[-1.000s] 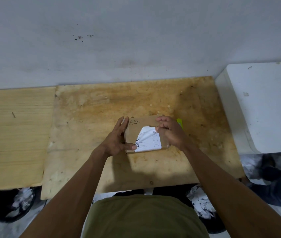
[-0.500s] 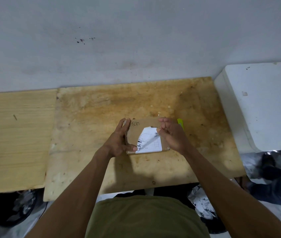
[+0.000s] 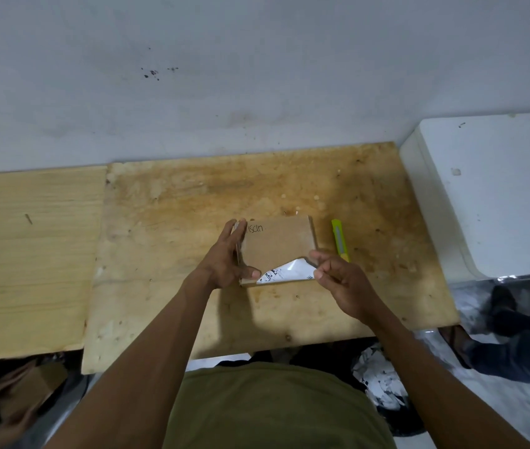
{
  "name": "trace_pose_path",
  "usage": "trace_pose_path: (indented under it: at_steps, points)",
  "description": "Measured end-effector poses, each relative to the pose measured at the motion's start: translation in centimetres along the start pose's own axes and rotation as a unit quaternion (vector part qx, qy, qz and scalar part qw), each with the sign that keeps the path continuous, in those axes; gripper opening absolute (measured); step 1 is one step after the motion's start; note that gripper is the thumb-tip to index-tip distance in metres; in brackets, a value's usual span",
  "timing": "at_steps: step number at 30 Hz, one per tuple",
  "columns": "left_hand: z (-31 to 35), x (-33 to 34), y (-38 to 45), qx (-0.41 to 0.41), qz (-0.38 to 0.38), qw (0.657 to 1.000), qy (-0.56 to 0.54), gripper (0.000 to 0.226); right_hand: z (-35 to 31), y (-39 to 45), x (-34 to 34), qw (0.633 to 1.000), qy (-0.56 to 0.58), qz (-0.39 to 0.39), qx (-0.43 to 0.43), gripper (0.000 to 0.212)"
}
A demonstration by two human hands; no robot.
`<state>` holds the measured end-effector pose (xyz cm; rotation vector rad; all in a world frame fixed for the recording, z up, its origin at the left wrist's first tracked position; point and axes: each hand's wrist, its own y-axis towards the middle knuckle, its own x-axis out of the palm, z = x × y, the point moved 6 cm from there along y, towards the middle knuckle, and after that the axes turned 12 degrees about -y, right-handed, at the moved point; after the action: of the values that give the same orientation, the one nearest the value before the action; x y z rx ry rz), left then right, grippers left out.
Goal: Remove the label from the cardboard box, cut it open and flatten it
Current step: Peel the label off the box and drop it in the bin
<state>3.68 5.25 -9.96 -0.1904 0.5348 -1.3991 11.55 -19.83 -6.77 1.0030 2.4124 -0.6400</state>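
So we've got the right hand (image 3: 343,280) pinching the free corner of the label (image 3: 289,273), and it's way further along than half a second back: then the white sheet covered most of the near half of the box top, now it's only a folded strip hanging on along the near edge. Basically label removal is nearly done, and we'd guess one more pull frees it. The left hand (image 3: 228,260) has its fingers straight along the left side of the cardboard box (image 3: 278,243) with the thumb hooked over the near corner, bracing it on the plywood board (image 3: 192,205). Count: one box, one label, one yellow-green utility knife (image 3: 340,239) just right of the box, untouched, so cutting and flattening are still ahead.
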Motion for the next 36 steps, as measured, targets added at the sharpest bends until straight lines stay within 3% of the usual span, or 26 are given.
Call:
trace_pose_path:
  at_steps: [6, 9, 15, 20, 32, 36]
  points:
    - [0.5, 0.4, -0.3, -0.008, 0.018, 1.000, 0.021, 0.141, -0.2, 0.6, -1.0, 0.996, 0.068, -0.059, 0.026, 0.022]
    - [0.8, 0.5, -0.5, -0.024, 0.019, 0.999, 0.037, 0.144, -0.7, 0.8, -1.8, 0.997, 0.039, -0.065, 0.023, 0.027]
    - [1.3, 0.6, -0.4, -0.025, 0.023, 0.997, 0.076, 0.135, -2.3, 1.6, -2.7, 0.988, -0.139, 0.062, -0.027, 0.013]
    - [1.2, 0.5, 0.0, -0.025, 0.031, 0.995, 0.095, 0.130, -4.4, 2.3, -3.0, 0.970, -0.188, 0.137, -0.077, 0.008]
    - [2.3, 1.1, -0.4, -0.024, 0.070, 0.990, 0.121, 0.129, -4.4, 1.1, -3.5, 0.978, -0.113, 0.152, 0.083, 0.016]
    - [3.1, 1.1, -0.6, -0.038, 0.068, 0.988, 0.130, 0.129, -3.3, 0.9, -7.3, 0.956, -0.060, 0.236, 0.163, 0.019]
